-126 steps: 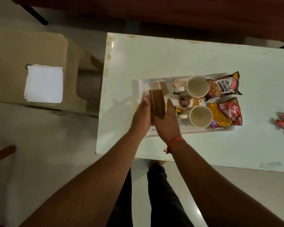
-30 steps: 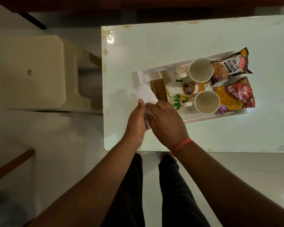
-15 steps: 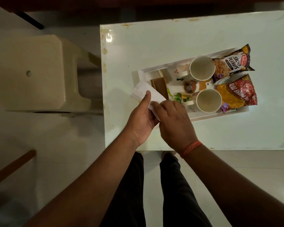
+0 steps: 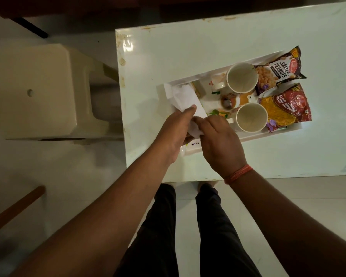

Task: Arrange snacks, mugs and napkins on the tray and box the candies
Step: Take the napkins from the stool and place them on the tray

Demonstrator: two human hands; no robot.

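Observation:
A white tray (image 4: 272,134) lies on the white table (image 4: 168,56). In it stand two empty cream mugs, one at the back (image 4: 242,77) and one in front (image 4: 251,117). To their right lie a salted peanuts packet (image 4: 280,71) and a red aloo bhujia packet (image 4: 288,110). White napkins (image 4: 185,98) cover the tray's left end. My left hand (image 4: 175,130) and my right hand (image 4: 218,140) both pinch the napkins' near end over the tray. A brown holder edge (image 4: 197,89) shows just behind the napkins.
A cream plastic stool (image 4: 38,92) stands left of the table. A small brown candy or cup (image 4: 227,101) sits between the mugs. The table's near edge runs just past my wrists. A wooden bar (image 4: 14,208) crosses the floor at lower left.
Since 4.2 s ago the napkins left the stool and came to the tray. In the last second both hands moved them farther onto the tray's left end, over the brown holder.

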